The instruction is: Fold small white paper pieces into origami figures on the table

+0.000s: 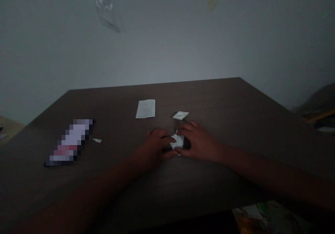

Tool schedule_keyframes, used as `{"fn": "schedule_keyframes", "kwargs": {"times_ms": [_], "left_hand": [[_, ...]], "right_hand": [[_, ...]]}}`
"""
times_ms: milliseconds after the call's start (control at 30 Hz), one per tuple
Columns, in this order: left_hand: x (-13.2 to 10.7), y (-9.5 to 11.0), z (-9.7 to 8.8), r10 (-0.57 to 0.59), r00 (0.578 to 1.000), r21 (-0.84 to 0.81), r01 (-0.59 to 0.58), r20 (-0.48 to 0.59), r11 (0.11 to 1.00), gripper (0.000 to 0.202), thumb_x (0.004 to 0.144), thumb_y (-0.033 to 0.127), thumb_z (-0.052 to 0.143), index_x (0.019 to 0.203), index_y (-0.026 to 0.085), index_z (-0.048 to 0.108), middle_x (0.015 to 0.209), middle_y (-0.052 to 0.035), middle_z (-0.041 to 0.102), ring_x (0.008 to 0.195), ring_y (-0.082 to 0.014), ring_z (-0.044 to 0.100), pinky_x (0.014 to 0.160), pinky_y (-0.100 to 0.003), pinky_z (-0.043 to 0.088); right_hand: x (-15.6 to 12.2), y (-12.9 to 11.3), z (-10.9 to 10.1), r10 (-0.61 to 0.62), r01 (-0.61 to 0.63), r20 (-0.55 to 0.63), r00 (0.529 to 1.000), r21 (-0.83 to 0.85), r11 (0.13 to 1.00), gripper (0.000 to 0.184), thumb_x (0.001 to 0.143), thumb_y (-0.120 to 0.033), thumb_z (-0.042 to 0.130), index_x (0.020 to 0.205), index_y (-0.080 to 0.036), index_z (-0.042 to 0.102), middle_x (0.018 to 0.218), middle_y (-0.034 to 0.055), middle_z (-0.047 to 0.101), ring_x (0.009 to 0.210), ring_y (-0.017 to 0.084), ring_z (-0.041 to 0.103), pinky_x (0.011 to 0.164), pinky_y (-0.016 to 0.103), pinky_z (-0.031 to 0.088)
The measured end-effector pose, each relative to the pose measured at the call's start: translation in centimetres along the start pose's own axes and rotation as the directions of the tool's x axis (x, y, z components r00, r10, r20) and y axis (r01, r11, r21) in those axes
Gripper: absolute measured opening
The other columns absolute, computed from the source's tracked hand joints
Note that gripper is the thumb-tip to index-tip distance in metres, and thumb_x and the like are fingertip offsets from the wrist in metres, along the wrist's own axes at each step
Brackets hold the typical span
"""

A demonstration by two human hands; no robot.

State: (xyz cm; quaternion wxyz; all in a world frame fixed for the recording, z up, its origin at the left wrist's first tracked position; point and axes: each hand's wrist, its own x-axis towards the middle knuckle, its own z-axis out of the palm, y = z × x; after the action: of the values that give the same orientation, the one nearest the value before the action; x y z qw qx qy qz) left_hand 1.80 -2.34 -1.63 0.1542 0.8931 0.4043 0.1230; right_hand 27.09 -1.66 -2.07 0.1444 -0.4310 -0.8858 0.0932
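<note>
A small piece of folded white paper (pixel 178 141) lies on the dark table between my two hands. My left hand (pixel 159 144) has its thumb and index finger on the paper's left side. From the right, my right hand (pixel 197 141) grips the same paper with its fingers at the upper edge and its thumb at the lower edge. Just beyond my right hand sits a folded white paper piece (pixel 180 115), shaped like a diamond. Farther left is a flat sheet of printed paper (pixel 146 108). The dim light blurs the finer folds.
A phone (pixel 70 141) with a blurred-out screen lies at the left of the table (pixel 117 192). Beside it is a small white paper scrap (pixel 97 140). A pale wall (pixel 167 42) rises behind the table. Colourful items (pixel 261 216) show below the front edge.
</note>
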Motion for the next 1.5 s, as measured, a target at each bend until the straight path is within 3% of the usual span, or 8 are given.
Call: {"fn": "schedule_keyframes", "kwargs": {"times_ms": [333, 433, 567, 700, 933, 1133, 1267, 1500], "left_hand": [[0.3, -1.0, -0.6, 0.027, 1.000, -0.039, -0.027, 0.004, 0.999, 0.020, 0.113, 0.022, 0.066, 0.119, 0.026, 0.086, 0.120, -0.0053, 0.080, 0.116, -0.0278, 0.073, 0.114, -0.047, 0.053], [0.5, -1.1, -0.4, 0.005, 1.000, -0.008, -0.005, -0.007, 1.000, 0.018, 0.112, 0.022, 0.069, 0.120, 0.025, 0.084, 0.123, -0.0043, 0.080, 0.121, -0.0276, 0.072, 0.115, -0.045, 0.052], [0.7, -1.7, -0.1, 0.010, 1.000, -0.002, -0.010, 0.019, 1.000, 0.016, 0.110, 0.027, 0.076, 0.123, 0.024, 0.084, 0.129, -0.0064, 0.078, 0.127, -0.0298, 0.069, 0.118, -0.051, 0.049], [0.9, -2.4, 0.2, 0.038, 0.999, -0.006, -0.038, 0.033, 0.999, 0.017, 0.111, 0.028, 0.075, 0.124, 0.024, 0.085, 0.130, -0.0072, 0.078, 0.128, -0.0300, 0.067, 0.119, -0.053, 0.048], [1.1, -2.3, 0.4, 0.025, 0.999, -0.005, -0.025, 0.042, 1.000, 0.015, 0.107, 0.029, 0.081, 0.121, 0.026, 0.087, 0.129, -0.0083, 0.079, 0.127, -0.0323, 0.067, 0.115, -0.055, 0.047], [0.8, -1.5, 0.2, 0.043, 0.999, 0.017, -0.044, 0.020, 0.999, 0.016, 0.109, 0.025, 0.079, 0.124, 0.023, 0.086, 0.128, -0.0098, 0.080, 0.126, -0.0330, 0.068, 0.113, -0.053, 0.047], [0.8, -1.5, 0.6, 0.083, 0.996, 0.027, -0.083, -0.016, 0.996, 0.017, 0.111, 0.025, 0.076, 0.125, 0.023, 0.085, 0.129, -0.0087, 0.080, 0.127, -0.0318, 0.068, 0.114, -0.052, 0.047], [1.0, -2.8, 1.7, 0.135, 0.989, 0.019, -0.134, -0.067, 0.991, 0.016, 0.111, 0.032, 0.077, 0.123, 0.026, 0.085, 0.125, -0.0073, 0.080, 0.124, -0.0309, 0.068, 0.113, -0.052, 0.048]], "right_hand": [[0.4, -0.2, -0.3, 0.003, -0.003, 0.054, 0.999, -0.008, 1.000, 0.074, 0.089, -0.066, 0.097, 0.142, -0.019, 0.078, 0.147, 0.0178, 0.074, 0.136, 0.041, 0.066, 0.118, 0.060, 0.054], [0.8, 0.6, -0.2, -0.021, 0.020, 0.026, 0.999, 0.046, 0.999, 0.061, 0.094, -0.062, 0.095, 0.135, -0.020, 0.081, 0.146, 0.0168, 0.075, 0.137, 0.039, 0.066, 0.119, 0.057, 0.052], [1.5, 2.0, 0.5, -0.020, 0.023, -0.018, 1.000, 0.157, 0.987, 0.027, 0.110, -0.040, 0.080, 0.127, -0.019, 0.081, 0.136, 0.0146, 0.080, 0.136, 0.032, 0.069, 0.117, 0.050, 0.051], [2.2, 3.3, 1.9, 0.070, -0.046, -0.114, 0.991, 0.196, 0.979, 0.014, 0.101, -0.028, 0.087, 0.112, -0.023, 0.080, 0.125, 0.0108, 0.082, 0.122, 0.031, 0.073, 0.109, 0.047, 0.054], [3.4, 4.8, 2.9, 0.142, -0.105, -0.193, 0.971, 0.190, 0.976, 0.010, 0.100, -0.028, 0.085, 0.103, -0.024, 0.077, 0.111, 0.0097, 0.079, 0.107, 0.031, 0.072, 0.100, 0.045, 0.055], [2.9, 4.7, 2.7, 0.107, -0.075, -0.196, 0.975, 0.163, 0.984, 0.015, 0.110, -0.033, 0.074, 0.098, -0.024, 0.076, 0.109, 0.0107, 0.078, 0.109, 0.031, 0.071, 0.102, 0.048, 0.054], [2.5, 4.7, 2.6, 0.055, -0.028, -0.161, 0.985, 0.166, 0.986, 0.018, 0.106, -0.039, 0.080, 0.095, -0.025, 0.074, 0.109, 0.0104, 0.078, 0.109, 0.032, 0.071, 0.100, 0.047, 0.054], [2.7, 5.0, 2.0, 0.110, -0.061, -0.121, 0.987, 0.349, 0.935, 0.026, 0.092, -0.035, 0.093, 0.088, -0.027, 0.069, 0.101, 0.0072, 0.076, 0.105, 0.031, 0.070, 0.100, 0.048, 0.053]]}}
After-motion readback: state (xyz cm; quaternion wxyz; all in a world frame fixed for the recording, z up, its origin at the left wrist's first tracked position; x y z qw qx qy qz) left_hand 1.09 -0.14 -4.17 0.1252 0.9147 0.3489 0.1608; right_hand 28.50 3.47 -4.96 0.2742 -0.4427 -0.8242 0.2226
